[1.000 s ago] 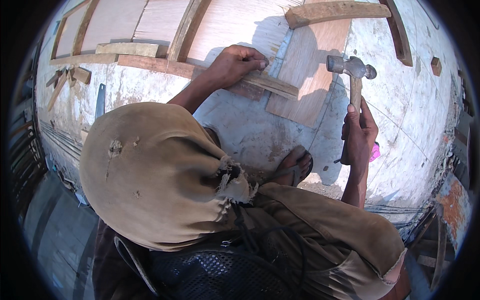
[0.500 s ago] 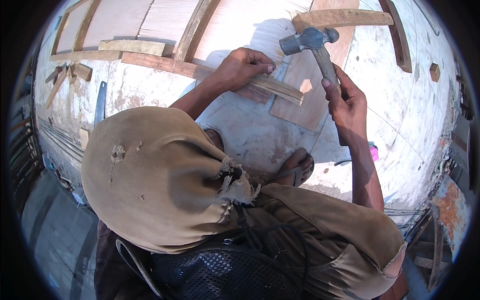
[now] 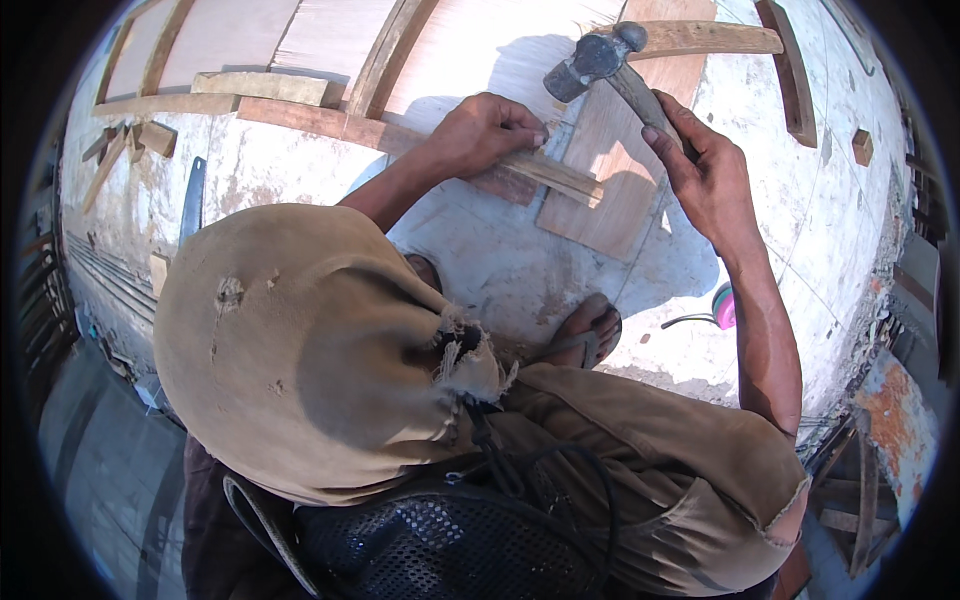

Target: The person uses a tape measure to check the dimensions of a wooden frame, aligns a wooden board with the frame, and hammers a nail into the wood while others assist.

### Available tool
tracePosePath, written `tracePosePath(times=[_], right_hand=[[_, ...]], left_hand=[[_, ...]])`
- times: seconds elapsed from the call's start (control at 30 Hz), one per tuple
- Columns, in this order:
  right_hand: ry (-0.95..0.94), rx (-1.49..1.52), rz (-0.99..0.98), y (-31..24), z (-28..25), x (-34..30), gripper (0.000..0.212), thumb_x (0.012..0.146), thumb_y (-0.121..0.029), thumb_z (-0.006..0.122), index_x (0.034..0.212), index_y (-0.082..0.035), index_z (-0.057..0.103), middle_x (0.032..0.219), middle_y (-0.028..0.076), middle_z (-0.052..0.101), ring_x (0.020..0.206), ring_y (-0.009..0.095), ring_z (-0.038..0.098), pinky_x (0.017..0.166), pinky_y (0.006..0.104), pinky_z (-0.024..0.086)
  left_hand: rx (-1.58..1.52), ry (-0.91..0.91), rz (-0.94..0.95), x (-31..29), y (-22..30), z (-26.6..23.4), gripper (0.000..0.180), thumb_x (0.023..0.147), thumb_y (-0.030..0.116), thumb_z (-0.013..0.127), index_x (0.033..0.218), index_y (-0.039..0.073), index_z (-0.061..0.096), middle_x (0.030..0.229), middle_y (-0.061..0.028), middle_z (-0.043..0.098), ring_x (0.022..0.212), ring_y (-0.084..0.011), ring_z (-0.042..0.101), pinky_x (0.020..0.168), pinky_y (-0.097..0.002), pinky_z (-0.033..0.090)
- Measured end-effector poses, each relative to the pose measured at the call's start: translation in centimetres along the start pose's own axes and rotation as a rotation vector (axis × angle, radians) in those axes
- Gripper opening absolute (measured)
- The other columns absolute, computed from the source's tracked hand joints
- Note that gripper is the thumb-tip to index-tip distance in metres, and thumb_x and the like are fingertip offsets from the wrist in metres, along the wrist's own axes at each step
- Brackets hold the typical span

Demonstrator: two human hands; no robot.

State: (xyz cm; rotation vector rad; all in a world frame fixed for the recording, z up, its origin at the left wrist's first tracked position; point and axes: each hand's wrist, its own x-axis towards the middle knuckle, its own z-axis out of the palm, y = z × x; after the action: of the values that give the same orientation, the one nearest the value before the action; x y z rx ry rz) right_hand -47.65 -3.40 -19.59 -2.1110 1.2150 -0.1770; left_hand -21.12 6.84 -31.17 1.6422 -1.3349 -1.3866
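Hammer (image 3: 600, 62) slants up and to the left, its dark metal head highest, above the plywood piece (image 3: 610, 170); its handle runs down-right into the right hand (image 3: 705, 175), whose fingers are curled tight around it, hiding most of the handle. The left hand (image 3: 485, 130) presses a thin wooden strip (image 3: 555, 175), fingertips pinched together; whatever they pinch is too small to make out.

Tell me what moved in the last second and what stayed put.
The right hand swung the hammer from upright at the right, up and leftward, its head now above the wooden strip. The left hand stayed pinching at that strip; the plywood piece didn't shift.
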Motion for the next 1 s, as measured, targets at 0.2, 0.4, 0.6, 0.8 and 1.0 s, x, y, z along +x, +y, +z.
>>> tracePosePath(times=[0.2, 0.4, 0.6, 0.8, 1.0], right_hand=[[-0.139, -0.06, -0.037, -0.2, -0.7, 0.4, 0.047, 0.103, -0.031, 0.067, 0.145, -0.009, 0.065, 0.086, 0.024, 0.073, 0.078, 0.03, 0.072, 0.08, 0.0425, 0.055], [-0.117, 0.054, 0.1, -0.9, -0.6, 0.0, 0.051, 0.103, -0.033, 0.068, 0.146, -0.007, 0.064, 0.088, 0.021, 0.073, 0.079, 0.026, 0.071, 0.081, 0.0417, 0.055], [-0.105, 0.032, 0.099, -0.2, -0.3, -0.1, 0.052, 0.103, -0.034, 0.068, 0.146, -0.004, 0.064, 0.089, 0.021, 0.073, 0.079, 0.026, 0.071, 0.081, 0.0414, 0.055], [-0.115, -0.03, 0.003, 0.2, 0.3, -0.3, 0.049, 0.103, -0.033, 0.067, 0.145, -0.007, 0.065, 0.102, 0.024, 0.077, 0.094, 0.036, 0.077, 0.088, 0.0438, 0.057], [-0.087, -0.012, 0.03, -0.3, -0.6, 1.0, 0.047, 0.104, -0.031, 0.066, 0.145, -0.009, 0.065, 0.109, 0.025, 0.077, 0.102, 0.038, 0.076, 0.09, 0.0447, 0.057]], left_hand=[[0.09, -0.054, -0.074, 0.4, -0.1, 0.0, 0.023, 0.096, 0.024, 0.078, 0.107, 0.004, 0.082, 0.096, -0.0093, 0.081, 0.087, -0.0156, 0.074, 0.082, -0.0323, 0.057], [0.079, -0.022, 0.007, -0.6, 0.1, -0.6, 0.027, 0.095, 0.028, 0.078, 0.111, 0.006, 0.082, 0.101, -0.0114, 0.081, 0.09, -0.0191, 0.075, 0.085, -0.0348, 0.058], [0.451, 0.074, 0.067, -4.2, 1.8, -0.4, 0.054, 0.086, 0.038, 0.087, 0.131, 0.011, 0.075, 0.121, -0.014, 0.076, 0.112, -0.0279, 0.073, 0.099, -0.04, 0.055], [0.534, 0.129, 0.324, -5.0, 0.2, 0.9, 0.057, 0.078, 0.043, 0.091, 0.127, 0.017, 0.076, 0.12, -0.0077, 0.076, 0.112, -0.0306, 0.07, 0.097, -0.0428, 0.055], [0.611, 0.151, 0.454, -4.9, -0.6, 1.0, 0.053, 0.081, 0.045, 0.088, 0.125, 0.018, 0.077, 0.119, -0.0044, 0.076, 0.112, -0.0277, 0.07, 0.098, -0.0421, 0.054]])
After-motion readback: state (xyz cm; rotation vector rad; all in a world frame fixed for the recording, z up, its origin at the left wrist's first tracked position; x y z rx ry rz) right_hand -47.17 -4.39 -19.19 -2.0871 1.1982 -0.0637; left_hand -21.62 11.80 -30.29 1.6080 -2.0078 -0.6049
